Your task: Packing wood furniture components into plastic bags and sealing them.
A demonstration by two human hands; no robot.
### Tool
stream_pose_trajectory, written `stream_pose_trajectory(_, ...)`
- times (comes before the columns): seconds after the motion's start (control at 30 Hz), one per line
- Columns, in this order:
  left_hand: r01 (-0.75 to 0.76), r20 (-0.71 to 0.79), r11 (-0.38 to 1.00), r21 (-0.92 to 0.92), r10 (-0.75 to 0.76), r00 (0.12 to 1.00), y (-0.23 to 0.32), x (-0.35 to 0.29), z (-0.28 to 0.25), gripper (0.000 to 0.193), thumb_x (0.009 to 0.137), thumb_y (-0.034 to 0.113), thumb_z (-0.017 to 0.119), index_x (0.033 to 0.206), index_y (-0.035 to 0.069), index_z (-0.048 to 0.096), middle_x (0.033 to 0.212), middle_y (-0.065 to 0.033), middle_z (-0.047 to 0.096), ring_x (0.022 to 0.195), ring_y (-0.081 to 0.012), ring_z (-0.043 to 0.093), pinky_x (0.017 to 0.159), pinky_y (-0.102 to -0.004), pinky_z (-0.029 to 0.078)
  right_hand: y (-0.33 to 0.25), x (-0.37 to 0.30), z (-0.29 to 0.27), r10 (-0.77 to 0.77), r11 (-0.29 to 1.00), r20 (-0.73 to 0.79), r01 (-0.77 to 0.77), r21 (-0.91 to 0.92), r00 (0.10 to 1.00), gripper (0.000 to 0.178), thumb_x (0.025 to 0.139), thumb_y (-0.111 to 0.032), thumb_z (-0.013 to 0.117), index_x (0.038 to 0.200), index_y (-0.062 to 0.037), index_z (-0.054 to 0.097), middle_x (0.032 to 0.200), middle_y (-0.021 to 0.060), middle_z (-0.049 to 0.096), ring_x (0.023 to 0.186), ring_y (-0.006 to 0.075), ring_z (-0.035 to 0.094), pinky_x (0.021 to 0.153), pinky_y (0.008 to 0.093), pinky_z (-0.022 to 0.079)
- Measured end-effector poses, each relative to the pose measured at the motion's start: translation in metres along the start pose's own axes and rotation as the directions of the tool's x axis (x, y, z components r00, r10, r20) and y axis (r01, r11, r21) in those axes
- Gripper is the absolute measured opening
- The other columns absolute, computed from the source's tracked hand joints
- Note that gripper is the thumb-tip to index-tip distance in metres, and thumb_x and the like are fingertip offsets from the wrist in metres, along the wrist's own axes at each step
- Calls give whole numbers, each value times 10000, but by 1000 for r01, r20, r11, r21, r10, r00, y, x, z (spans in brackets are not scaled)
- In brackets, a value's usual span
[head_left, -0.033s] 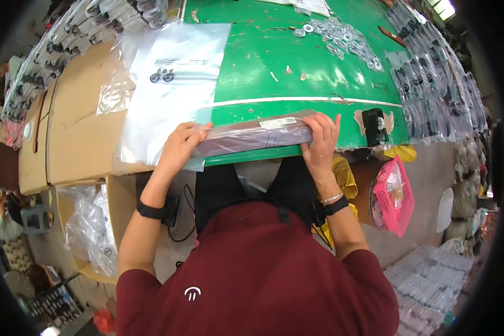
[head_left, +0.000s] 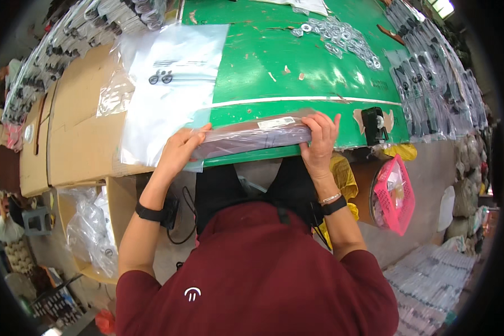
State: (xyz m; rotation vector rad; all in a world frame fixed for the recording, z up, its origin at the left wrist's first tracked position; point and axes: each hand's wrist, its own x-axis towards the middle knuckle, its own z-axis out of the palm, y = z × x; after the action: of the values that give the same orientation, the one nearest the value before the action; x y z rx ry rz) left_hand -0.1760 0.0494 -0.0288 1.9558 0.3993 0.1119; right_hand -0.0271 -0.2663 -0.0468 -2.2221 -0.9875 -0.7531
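Note:
A long flat package [head_left: 252, 137] in clear plastic film, brownish-purple inside with a white label on top, lies along the front edge of the green table. Its left end is gripped by my left hand [head_left: 179, 147], thumb and fingers closed on the film. At the other end, my right hand [head_left: 319, 140] has its fingers over the top and its thumb on the near side. What exactly is inside the film I cannot make out. Flat to the left lies a large clear plastic bag [head_left: 173, 101] with dark print, its edge near my left hand.
Clear plastic rings [head_left: 341, 39] lie heaped at the far right of the green table [head_left: 252, 67]. A black device [head_left: 373, 126] stands near the right edge. Bagged goods [head_left: 431, 84] are stacked beyond it. Below are a pink basket [head_left: 395, 196] and an open carton [head_left: 117, 224]; cardboard [head_left: 84, 123] covers the left side.

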Motion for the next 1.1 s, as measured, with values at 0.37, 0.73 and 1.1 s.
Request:
stream_pose_trajectory(0.37,-252,-346,967,-22,229,910,33,5,101,403,850,130,739,1249,117,688,1051,-21,501,943,-145,511,752,-268,453,60,47,-57,261,964,-40,-262,-31,965,463,718,55,625,1167,-59,602,1331,159,556,1254,368,507,1082,470,394)
stream_pose_trajectory(0.73,-84,-241,987,-137,49,969,26,6,108,471,845,190,770,1270,28,648,1018,-27,498,889,-140,469,804,-281,420,170,-30,-128,714,675,-12,-693,-254,700,600,743,-471,811,1128,-68,587,846,22,652,841,244,631,763,421,433)
stream_pose_trajectory(1.1,-33,-214,999,-5,31,976,31,5,99,420,861,240,765,1231,66,669,1075,-57,514,820,-145,503,736,-274,459,159,-44,-160,829,506,112,-821,263,547,326,853,-251,763,1091,-66,641,711,-51,579,691,71,523,714,232,386)
